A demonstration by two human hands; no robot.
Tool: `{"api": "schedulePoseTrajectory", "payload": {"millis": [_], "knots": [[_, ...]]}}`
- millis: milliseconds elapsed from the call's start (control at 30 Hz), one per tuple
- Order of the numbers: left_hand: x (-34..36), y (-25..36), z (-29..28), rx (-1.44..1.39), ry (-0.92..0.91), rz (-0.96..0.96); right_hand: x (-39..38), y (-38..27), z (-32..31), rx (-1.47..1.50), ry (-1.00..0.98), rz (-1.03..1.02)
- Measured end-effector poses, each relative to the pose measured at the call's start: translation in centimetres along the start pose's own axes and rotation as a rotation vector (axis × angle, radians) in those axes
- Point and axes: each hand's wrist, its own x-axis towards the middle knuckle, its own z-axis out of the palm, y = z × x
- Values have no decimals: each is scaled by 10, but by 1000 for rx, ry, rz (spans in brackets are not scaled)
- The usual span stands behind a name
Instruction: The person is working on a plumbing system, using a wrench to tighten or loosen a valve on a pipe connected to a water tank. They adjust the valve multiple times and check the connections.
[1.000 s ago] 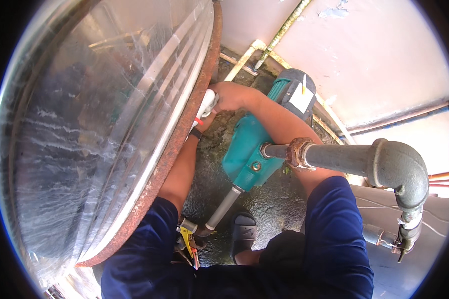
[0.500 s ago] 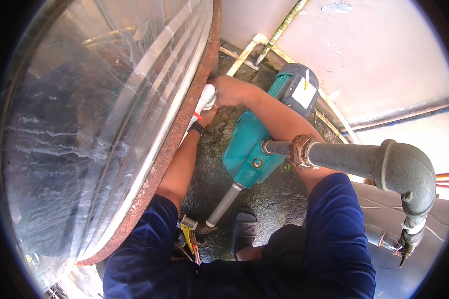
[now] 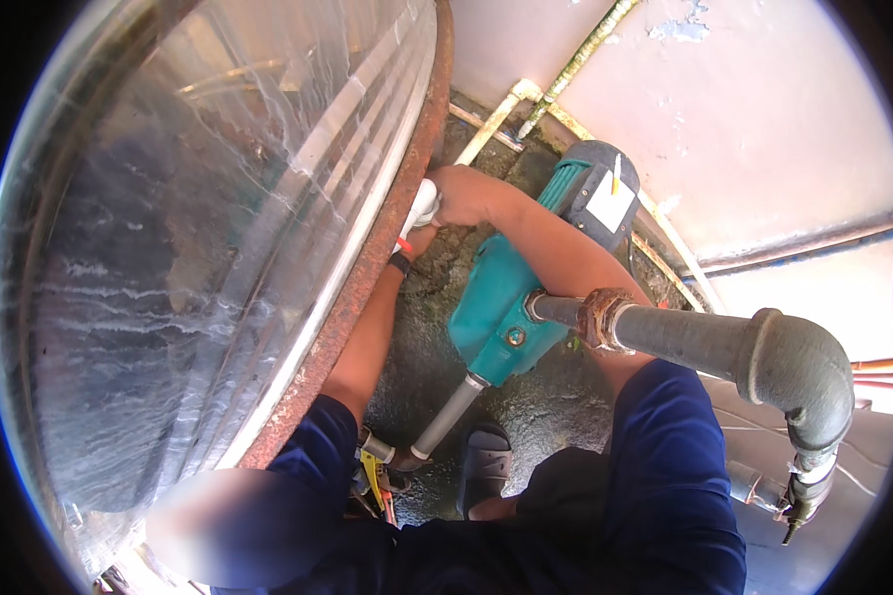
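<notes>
A white plastic pipe elbow sits beside the rusty rim of a large metal tank. My right hand is closed on the elbow, its arm reaching over the green pump. Just below it, my left hand, with a dark band at the wrist, is close against the white pipe. Its fingers are hidden behind the pipe and my right hand. A small red piece shows on the pipe near the left wrist.
A thick grey pipe with a rusty union crosses my right arm and bends down at an elbow. Yellow-handled tools lie by my sandalled foot. Old pipes run along the pale wall. The concrete floor looks wet.
The view has shifted slightly, so the scene sits a little lower and to the right. A blurred patch now shows at lower left. Both hands stay at the white elbow.
</notes>
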Motion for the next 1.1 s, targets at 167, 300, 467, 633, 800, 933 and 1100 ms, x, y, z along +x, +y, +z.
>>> {"api": "schedulePoseTrajectory", "payload": {"millis": [167, 300, 467, 633, 800, 933, 1100], "knots": [[-2, 14, -6, 8, -64, 6, -2, -2, -1, -11, -62, 58], [-2, 12, -7, -41, -71, 24, -2, -4, -2, 24, -30, 25], [-2, -10, -2, 20, -67, -54, -5, -3, -2, 56, -11, 6], [1, 0, -15, -90, -124, -25, -4, -3, -4, 62, -24, -21], [-2, 41, -33, -180, -152, -9, -4, -1, -3, 20, -71, -32], [-12, 66, -36, -36, 42, 122, -2, 3, 0, 62, -28, -64], [-18, 71, -47, 14, -77, 3, 2, 11, 6, 46, -28, -77]]}}
